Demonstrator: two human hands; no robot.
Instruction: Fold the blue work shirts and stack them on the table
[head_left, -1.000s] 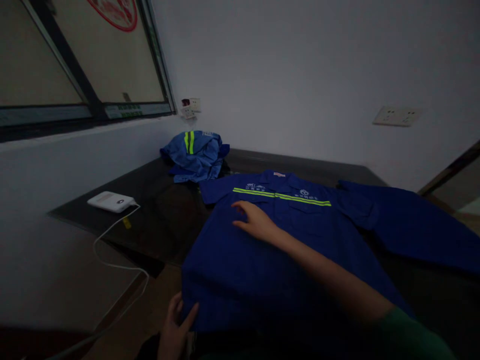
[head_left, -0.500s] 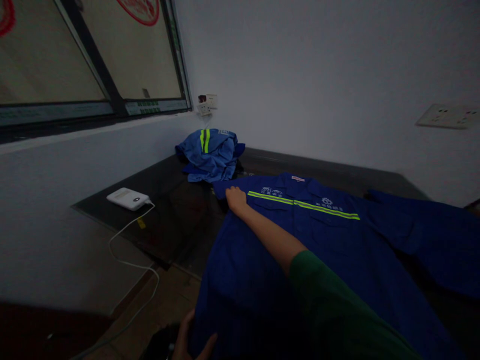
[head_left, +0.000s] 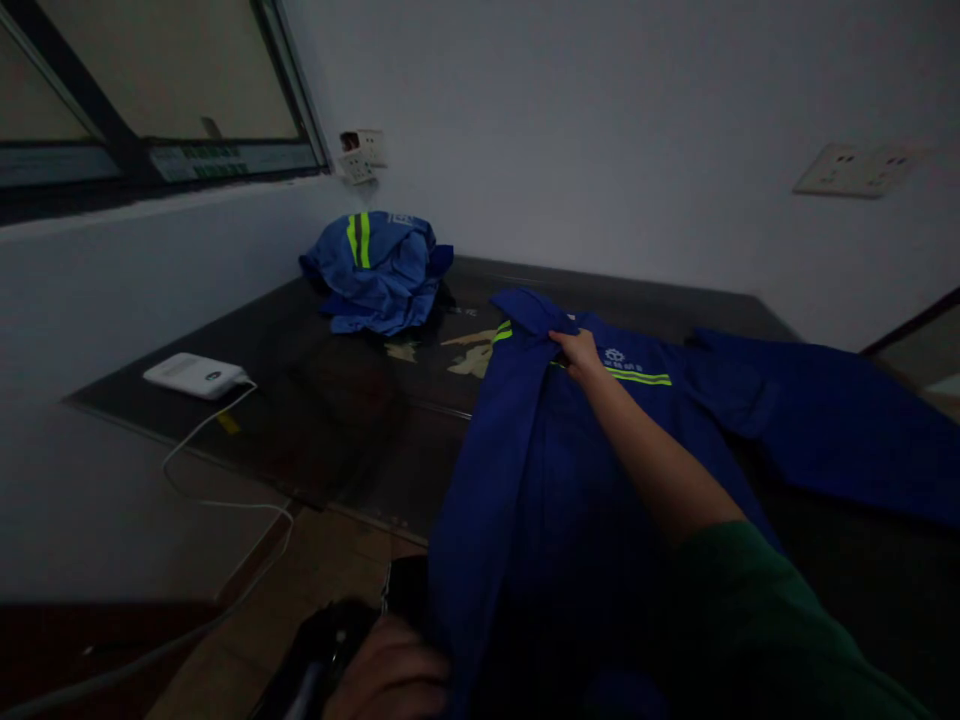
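Note:
A dark blue work jacket (head_left: 570, 480) with a yellow-green reflective stripe and a white gear logo lies front up on the dark table. Its left side is folded inward over the chest, so part of the stripe is covered. My right hand (head_left: 579, 352), reaching from the lower right in a green sleeve, is closed on the folded edge near the shoulder. At the bottom of the view my left hand (head_left: 394, 670) has its fingers curled at the jacket's lower left edge. It is dim and slightly blurred there.
A crumpled lighter blue garment (head_left: 382, 280) with a reflective stripe sits at the table's (head_left: 360, 440) far left corner. A white power bank (head_left: 196, 375) with a white cable (head_left: 225, 505) hanging over the edge lies left. Another blue garment (head_left: 832, 420) lies right. Wall sockets (head_left: 855, 170) are behind.
My right hand has carried the jacket's left shoulder edge rightward over the chest, baring camouflage-patterned patches on the table. My left hand's fingers have curled in. The view has shifted right and down.

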